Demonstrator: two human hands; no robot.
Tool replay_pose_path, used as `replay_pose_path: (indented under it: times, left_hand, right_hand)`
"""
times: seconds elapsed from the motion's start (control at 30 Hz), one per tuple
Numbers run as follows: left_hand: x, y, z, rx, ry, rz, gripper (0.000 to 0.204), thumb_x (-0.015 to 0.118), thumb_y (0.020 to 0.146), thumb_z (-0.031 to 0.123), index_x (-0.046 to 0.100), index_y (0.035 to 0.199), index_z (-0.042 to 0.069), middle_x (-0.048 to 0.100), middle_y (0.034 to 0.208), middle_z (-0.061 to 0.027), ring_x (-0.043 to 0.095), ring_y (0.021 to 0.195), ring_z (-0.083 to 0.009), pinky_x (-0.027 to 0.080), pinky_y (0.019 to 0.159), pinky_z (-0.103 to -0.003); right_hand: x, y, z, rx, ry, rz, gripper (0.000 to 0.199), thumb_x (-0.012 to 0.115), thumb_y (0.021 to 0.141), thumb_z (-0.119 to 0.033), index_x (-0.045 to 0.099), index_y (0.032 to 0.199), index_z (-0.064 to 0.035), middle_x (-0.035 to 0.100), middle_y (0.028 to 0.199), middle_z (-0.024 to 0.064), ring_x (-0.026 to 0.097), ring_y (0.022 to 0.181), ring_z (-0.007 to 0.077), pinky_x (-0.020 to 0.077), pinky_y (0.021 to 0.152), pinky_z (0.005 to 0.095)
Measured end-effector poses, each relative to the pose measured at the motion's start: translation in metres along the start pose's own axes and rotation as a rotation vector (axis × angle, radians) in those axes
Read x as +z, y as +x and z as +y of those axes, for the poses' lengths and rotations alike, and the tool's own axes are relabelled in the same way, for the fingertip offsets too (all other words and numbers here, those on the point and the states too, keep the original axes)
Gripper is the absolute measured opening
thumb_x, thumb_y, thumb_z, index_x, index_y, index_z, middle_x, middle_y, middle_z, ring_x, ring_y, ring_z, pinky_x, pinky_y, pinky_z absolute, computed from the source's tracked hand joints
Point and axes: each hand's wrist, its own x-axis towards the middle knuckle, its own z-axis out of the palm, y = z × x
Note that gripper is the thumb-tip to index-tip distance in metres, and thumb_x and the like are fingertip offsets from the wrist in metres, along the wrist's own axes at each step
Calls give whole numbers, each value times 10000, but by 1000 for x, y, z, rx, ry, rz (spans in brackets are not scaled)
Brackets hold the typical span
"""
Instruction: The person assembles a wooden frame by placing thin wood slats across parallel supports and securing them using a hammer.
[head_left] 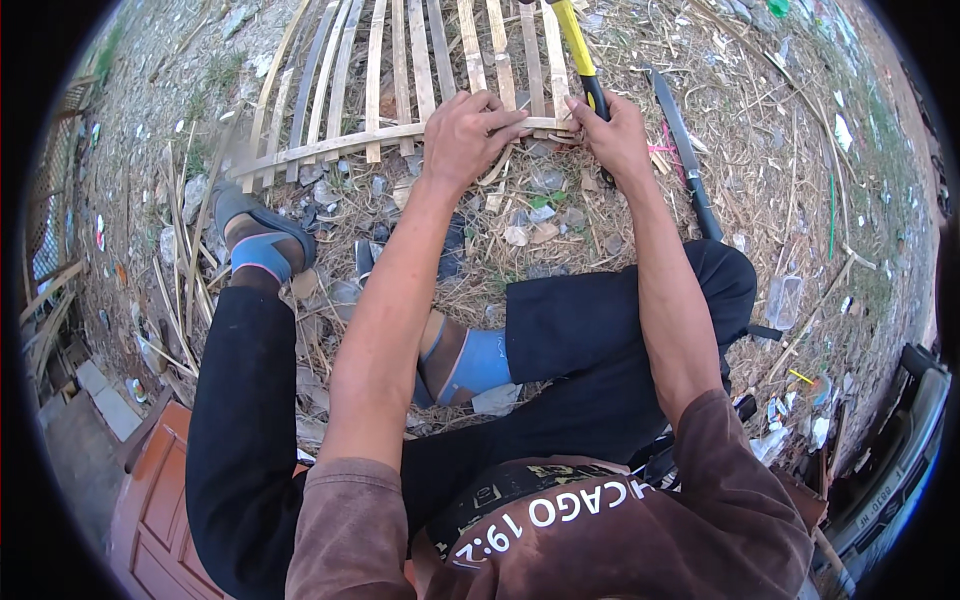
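Observation:
A panel of thin wooden slats [420,60], probably split bamboo, lies ahead of me. A cross strip [340,146] runs across the near ends of its slats. My left hand [465,140] is closed on that strip, with fingertips pinched together near its right part. Whether something small sits between them is too fine to see. My right hand [617,140] is wrapped round a hammer [575,45] with a yellow and black handle. Its thumb reaches toward the right end of the cross strip, and the hammer's head is mostly cut off at the top edge.
A long knife [677,130] with a black handle lies right of my right hand. Dry straw, stones and litter cover the ground. A clear plastic container [783,302] lies farther right. Loose strips [180,240] are at left, and a brown panelled board [150,510] is at lower left.

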Motion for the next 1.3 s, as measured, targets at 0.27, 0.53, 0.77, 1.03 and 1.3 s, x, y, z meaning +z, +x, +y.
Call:
replay_pose_path:
  times: [0.27,0.53,0.77,1.03,1.3]
  left_hand:
    - [-4,1,0,-23,-11,-65,188,823,790,321,831,952,227,637,820,21,599,819,-195,476,731,-368]
    - [-12,9,14,-4,2,-179,221,783,858,306,820,1045,194,655,974,-3,566,939,-227,376,811,-407]
    - [13,25,27,-27,-141,-185,162,758,856,225,800,992,148,684,990,-37,611,971,-261,413,825,-422]
    - [28,25,40,-176,-200,-72,109,790,805,173,767,855,79,715,867,-37,683,861,-266,453,796,-399]
    - [31,22,38,-130,-205,-41,108,810,790,184,768,838,97,712,856,-19,675,843,-238,423,789,-384]
  right_hand:
    - [8,-9,-12,-97,-130,80,266,751,915,-253,699,910,8,648,632,87,573,555,155,457,556,354]
    - [13,-12,-12,-218,-128,107,240,744,905,-210,658,886,13,582,621,159,541,537,279,438,557,414]
    - [4,-15,-16,-227,-162,113,217,714,911,-193,650,884,13,612,654,203,612,597,360,470,596,445]
    - [6,-19,-14,-206,-85,101,212,700,923,-187,687,996,12,616,677,193,584,574,309,468,594,413]
    - [-3,-36,-23,-142,-91,41,239,670,958,-197,683,1093,0,636,743,200,618,636,304,481,629,408]
